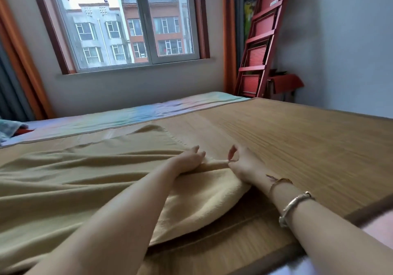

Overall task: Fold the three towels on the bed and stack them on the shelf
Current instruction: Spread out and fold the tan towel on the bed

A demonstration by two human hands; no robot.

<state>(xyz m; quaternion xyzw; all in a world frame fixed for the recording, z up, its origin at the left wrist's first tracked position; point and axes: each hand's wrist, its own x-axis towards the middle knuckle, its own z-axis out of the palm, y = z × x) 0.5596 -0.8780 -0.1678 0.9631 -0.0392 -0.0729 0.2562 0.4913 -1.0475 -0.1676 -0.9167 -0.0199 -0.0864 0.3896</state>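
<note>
A large beige towel (85, 181) lies spread and rumpled across the bamboo mat (287, 142) on the bed, with its right edge folded over into a thick rounded flap. My left hand (189, 159) rests flat on that folded edge, fingers a little apart. Just to its right, my right hand (242, 164) pinches the towel's edge between thumb and fingers; a metal bangle and a cord bracelet sit on that wrist. Another bluish towel (8, 129) shows at the far left edge of the bed, mostly cut off.
A pastel sheet (131, 115) runs along the far side of the bed below the window (131, 23). A red folded rack (263, 38) leans in the far right corner beside an orange curtain. The mat's dark border (276, 257) marks the near edge.
</note>
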